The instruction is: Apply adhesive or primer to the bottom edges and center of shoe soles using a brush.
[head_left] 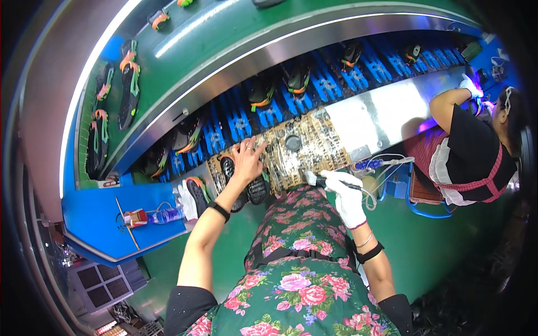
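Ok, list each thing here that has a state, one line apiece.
Left hand: bare, fingers spread, pressing on a black shoe sole.
Right hand: white-gloved, closed around a pen-like tool with a cord.
Second black sole: lying flat at the mat edge.
Plastic bottle: lying on its side on the blue shelf.
Shoes on conveyor: resting on blue carriers.

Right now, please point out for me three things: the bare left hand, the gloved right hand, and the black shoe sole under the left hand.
left hand [246, 159]: head view, back of the hand.
right hand [346, 196]: head view, white glove's back.
black shoe sole [258, 190]: head view, lower end.
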Demonstrator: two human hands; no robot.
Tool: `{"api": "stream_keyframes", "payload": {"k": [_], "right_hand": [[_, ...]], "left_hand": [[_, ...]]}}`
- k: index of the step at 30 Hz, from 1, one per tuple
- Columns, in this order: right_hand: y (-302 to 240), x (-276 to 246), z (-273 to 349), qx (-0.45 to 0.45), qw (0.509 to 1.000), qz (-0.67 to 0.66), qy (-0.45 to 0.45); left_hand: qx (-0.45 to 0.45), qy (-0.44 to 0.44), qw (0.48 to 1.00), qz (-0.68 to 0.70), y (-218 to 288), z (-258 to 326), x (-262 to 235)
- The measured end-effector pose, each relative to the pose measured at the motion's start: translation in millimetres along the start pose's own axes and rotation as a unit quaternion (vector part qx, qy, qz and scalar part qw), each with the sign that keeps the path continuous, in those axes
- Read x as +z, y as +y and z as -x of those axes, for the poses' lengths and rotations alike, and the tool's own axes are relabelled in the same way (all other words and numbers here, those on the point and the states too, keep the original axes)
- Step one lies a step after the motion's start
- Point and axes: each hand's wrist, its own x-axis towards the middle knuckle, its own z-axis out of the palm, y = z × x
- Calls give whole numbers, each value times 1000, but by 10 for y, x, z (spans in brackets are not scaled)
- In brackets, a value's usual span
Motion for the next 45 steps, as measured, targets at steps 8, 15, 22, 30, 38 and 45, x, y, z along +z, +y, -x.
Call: {"api": "stream_keyframes", "payload": {"k": [8,15,22,30,38,45], "right_hand": [[16,20,-54,-12,997,-72,18],[-70,57,3,-29,993,-90,67],[-27,81,11,-14,981,-110,156],[77,245,-69,-43,975,-104,191],[36,277,-108,-33,989,-86,112],[-36,285,-128,-46,998,-32,34]], "left_hand": [[73,268,943,184,-347,-1602,-1936],[-140,-135,980,31,-1605,-3293,-2117],[-65,-66,974,206,-2523,-4649,-2042],[-123,18,984,126,-2697,-5334,-2036],[-305,199,748,555,-2886,-4011,-2265],[-342,395,684,509,-2797,-2050,-2365]]}}
